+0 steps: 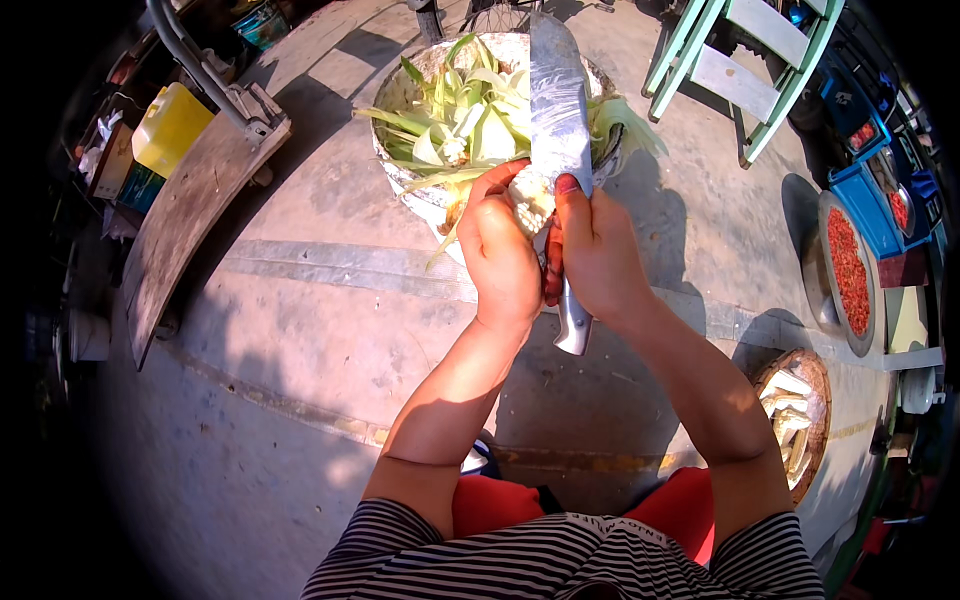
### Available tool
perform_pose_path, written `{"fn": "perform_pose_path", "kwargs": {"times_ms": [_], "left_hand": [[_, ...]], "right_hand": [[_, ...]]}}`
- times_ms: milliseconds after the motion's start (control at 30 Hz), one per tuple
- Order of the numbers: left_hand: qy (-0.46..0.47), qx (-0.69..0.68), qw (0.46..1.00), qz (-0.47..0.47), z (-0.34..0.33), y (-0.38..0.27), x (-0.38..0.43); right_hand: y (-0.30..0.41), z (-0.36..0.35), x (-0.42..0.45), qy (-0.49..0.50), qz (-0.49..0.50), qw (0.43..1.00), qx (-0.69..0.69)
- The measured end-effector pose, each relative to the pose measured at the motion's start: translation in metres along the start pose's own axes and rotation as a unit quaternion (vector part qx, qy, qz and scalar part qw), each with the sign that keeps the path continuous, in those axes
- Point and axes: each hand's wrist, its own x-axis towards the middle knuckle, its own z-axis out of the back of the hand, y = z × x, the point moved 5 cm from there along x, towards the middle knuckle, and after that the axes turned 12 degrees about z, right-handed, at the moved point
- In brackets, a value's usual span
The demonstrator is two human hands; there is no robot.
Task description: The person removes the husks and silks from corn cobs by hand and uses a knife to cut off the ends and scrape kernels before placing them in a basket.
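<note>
My left hand (499, 247) grips a piece of pale corn on the cob (531, 201), its kernels showing between my two hands. In my right hand (600, 251) is a broad metal knife (561, 105), held by its metal handle with the blade pointing away from me and the thumb against the blade's base. The blade stands right beside the corn. Beyond and beneath both hands is a round basket (397, 176) with a whitish, worn rim, heaped with green corn husks (491, 139). The far end of the cob is hidden by my fingers.
A flat wooden cart (195, 187) and a yellow jug (171, 127) stand at left. A green step ladder (735, 75) is at upper right. Along the right are a metal basin (823, 262) of red peppers, blue crates (866, 206) and a woven basket (823, 435) holding pale cobs.
</note>
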Motion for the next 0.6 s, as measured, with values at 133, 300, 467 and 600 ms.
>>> {"fn": "perform_pose_path", "kwargs": {"times_ms": [133,300,467,600], "left_hand": [[0.004,0.155,0.977,-0.148,0.007,-0.001,-0.002],[0.034,0.111,0.988,-0.101,-0.005,-0.004,-0.006],[0.012,0.153,0.975,-0.158,0.012,0.0,0.011],[0.047,-0.046,0.997,-0.038,0.0,-0.005,0.011]], "right_hand": [[0.005,-0.005,0.002,-0.005,0.019,0.999,0.045],[0.0,-0.003,0.004,-0.006,-0.071,0.99,0.119],[0.006,-0.008,0.005,0.055,-0.129,0.971,0.196],[0.014,0.0,0.015,0.029,-0.008,0.994,0.109]]}}
